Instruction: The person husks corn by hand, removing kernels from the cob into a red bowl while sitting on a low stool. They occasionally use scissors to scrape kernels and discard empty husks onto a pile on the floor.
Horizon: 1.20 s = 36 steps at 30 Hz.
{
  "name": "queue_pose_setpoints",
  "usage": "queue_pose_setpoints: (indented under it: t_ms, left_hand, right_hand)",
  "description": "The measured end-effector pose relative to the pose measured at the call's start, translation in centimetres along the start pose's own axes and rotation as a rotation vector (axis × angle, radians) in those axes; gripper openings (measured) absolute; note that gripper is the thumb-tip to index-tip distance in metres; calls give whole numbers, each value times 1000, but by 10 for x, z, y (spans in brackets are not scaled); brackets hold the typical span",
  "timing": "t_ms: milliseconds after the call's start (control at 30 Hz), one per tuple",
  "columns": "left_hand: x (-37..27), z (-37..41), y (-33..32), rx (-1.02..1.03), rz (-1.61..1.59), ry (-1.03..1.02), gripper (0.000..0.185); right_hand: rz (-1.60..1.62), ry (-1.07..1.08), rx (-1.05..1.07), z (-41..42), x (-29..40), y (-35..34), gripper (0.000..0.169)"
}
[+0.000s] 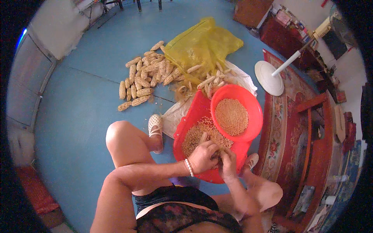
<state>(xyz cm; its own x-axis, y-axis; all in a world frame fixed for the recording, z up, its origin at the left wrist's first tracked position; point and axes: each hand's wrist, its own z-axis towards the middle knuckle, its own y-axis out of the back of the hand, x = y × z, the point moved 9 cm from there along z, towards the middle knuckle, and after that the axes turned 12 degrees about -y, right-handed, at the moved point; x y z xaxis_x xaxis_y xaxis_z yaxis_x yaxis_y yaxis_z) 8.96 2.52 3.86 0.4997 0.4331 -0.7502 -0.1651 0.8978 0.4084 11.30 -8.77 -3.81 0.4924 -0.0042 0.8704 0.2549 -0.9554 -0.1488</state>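
My left hand (204,156), with a white bead bracelet at its wrist, meets my right hand (228,163) over a red plastic dustpan-shaped tray (191,112). The fingers of both close around a corn cob, mostly hidden by them. Loose corn kernels (193,135) cover much of the tray floor. Just beyond my left hand a pale cob (203,138) sticks up among the kernels; whether it touches the hand is unclear. A round red plastic basin (256,123), partly filled with shelled kernels (231,116), rests on the tray's right side.
Unshelled corn ears (151,68) lie heaped on the blue floor (78,116). Beside them are a yellow mesh sack (204,43), bare cobs (214,81) and a white woven sack (174,116). A white stand base (266,78) and wooden furniture (313,163) stand on the right.
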Motion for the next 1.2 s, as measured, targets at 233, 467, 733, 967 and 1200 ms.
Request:
queue_pose_setpoints:
  t_ms: [233, 467, 733, 967, 1200]
  left_hand:
    - [-1, 3, 6, 65, -19, 35, 31]
    - [58, -15, 10, -99, -239, 600, 28]
    - [77, -32, -16, -72, -57, 463, 25]
    - [111, -51, -29, 4, -65, 677, 39]
    - [148, -23, 9, 267, 229, 845, 24]
  right_hand:
    - [91, -104, 84, -4, 4, -15, 16]
    - [-387, 40, -4, 27, -41, 23, 31]
    - [-70, -230, 176, 25, -36, -19, 32]
    - [-204, -338, 3, 41, -69, -13, 25]
    - [-453, -170, -51, 90, -32, -68, 33]
